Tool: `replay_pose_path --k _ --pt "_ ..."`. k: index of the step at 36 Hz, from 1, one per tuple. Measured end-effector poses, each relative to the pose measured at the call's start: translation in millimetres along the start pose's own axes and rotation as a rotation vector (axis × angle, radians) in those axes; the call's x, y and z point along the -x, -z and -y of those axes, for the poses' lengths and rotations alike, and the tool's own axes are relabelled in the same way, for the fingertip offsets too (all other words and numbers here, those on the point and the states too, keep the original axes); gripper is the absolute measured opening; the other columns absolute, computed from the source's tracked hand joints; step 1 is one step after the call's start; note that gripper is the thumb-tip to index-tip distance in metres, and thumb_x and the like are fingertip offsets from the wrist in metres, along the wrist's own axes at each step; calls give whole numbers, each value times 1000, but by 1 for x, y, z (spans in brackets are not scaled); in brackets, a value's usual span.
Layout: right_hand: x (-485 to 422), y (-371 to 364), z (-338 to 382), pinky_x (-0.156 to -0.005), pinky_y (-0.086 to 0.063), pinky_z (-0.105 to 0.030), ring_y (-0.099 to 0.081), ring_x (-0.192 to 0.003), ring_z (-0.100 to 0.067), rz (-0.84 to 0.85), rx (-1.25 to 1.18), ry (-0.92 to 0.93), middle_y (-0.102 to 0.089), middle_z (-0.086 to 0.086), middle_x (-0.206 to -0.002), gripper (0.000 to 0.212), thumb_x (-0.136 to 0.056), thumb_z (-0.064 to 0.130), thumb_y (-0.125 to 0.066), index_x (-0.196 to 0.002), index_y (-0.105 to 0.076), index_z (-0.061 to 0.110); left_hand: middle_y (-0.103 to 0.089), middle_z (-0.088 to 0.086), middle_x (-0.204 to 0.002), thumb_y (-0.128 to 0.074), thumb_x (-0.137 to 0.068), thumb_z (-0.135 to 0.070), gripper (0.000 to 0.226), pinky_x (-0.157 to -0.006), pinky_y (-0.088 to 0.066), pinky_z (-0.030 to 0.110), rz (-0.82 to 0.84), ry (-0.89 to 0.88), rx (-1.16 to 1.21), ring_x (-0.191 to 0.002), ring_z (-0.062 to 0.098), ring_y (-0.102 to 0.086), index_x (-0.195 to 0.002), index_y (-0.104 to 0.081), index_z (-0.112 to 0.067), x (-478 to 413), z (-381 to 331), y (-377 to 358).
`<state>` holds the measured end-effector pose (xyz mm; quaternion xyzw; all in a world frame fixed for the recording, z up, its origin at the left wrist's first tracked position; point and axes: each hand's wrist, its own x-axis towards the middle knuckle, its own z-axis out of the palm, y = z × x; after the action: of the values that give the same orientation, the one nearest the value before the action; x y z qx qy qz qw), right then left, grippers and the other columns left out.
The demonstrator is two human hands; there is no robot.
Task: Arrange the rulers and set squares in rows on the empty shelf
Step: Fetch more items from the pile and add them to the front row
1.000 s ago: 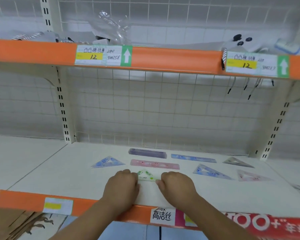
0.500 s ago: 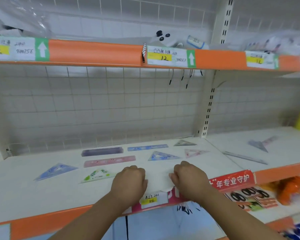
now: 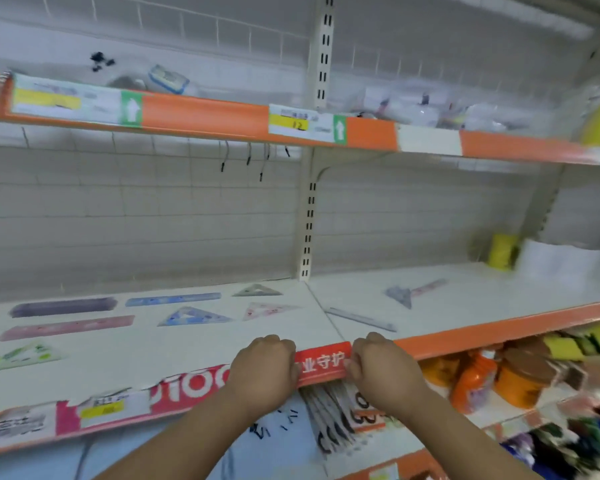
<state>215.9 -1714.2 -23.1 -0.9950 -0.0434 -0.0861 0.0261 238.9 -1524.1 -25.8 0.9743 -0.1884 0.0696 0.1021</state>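
- The shelf (image 3: 187, 348) left of the white upright (image 3: 308, 233) is now seen from further right than a second ago. Its back row holds a purple ruler (image 3: 63, 306), a blue ruler (image 3: 172, 299) and a grey set square (image 3: 257, 291), the last nearest the upright. Its middle row holds a pink ruler (image 3: 66, 328), a blue set square (image 3: 193, 317) and a pink set square (image 3: 267, 310).
- The bay right of the upright has newly been brought into view. Three loose pieces are carried there: a dark set square (image 3: 400, 294) touching a pale ruler (image 3: 428, 287), and a clear ruler (image 3: 361, 319) nearer the upright's foot.
- The left hand (image 3: 262, 367) and right hand (image 3: 383, 367) have been drawn back to the shelf's front lip, below the upright. Both are curled into fists, and nothing is seen held.
- The green set square (image 3: 18, 356) has been left flat, far left of the upright, starting a front row. The pieces right of the upright are judged to be the ones left to fetch.
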Motion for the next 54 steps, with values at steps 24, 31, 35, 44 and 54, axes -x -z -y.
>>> replay_pose_path --k 24,31,35,44,54 --pt "-49 2 -229 -71 -40 -27 -54 -89 -16 42 -24 -242 -43 1 -94 22 -98 36 -39 -95 -52 19 -55 8 -117 -48 -95 -35 29 -87 -44 29 119 -109 3 -107 25 -55 -110 -59 -12 -193 -141 -42" --pt "-90 -4 -275 -76 -49 -26 -53 -84 -14 -1 -15 -312 -52 1 -104 22 -98 34 -39 -96 -55 19 -53 6 -120 -49 -92 -38 30 -91 -44 31 162 -91 -24 -111 23 -54 -114 -58 -19 -259 -149 -55" --pt "-112 -11 -300 -77 -47 -25 -58 -95 -15 24 -27 -294 -52 1 -105 24 -98 33 -39 -104 -58 18 -51 6 -122 -48 -93 -34 31 -91 -42 31 207 -60 -17 -113 23 -52 -118 -55 -17 -285 -160 -66" --pt "-188 -25 -362 -91 -45 -27 -52 -114 -16 86 -57 -139 -49 0 -122 28 -100 32 -38 -120 -53 22 -45 5 -124 -49 -85 -54 56 -96 -41 32 257 254 -5 -120 24 -44 -127 -50 -17 -324 -190 -87" --pt "-252 -42 -390 -96 -44 -32 -37 -123 -19 182 -83 216 -37 -1 -134 42 -100 34 -40 -141 -37 28 -39 4 -125 -51 -76 -72 75 -92 -38 33 242 635 -5 -120 25 -40 -130 -45 -20 -334 -215 -107"
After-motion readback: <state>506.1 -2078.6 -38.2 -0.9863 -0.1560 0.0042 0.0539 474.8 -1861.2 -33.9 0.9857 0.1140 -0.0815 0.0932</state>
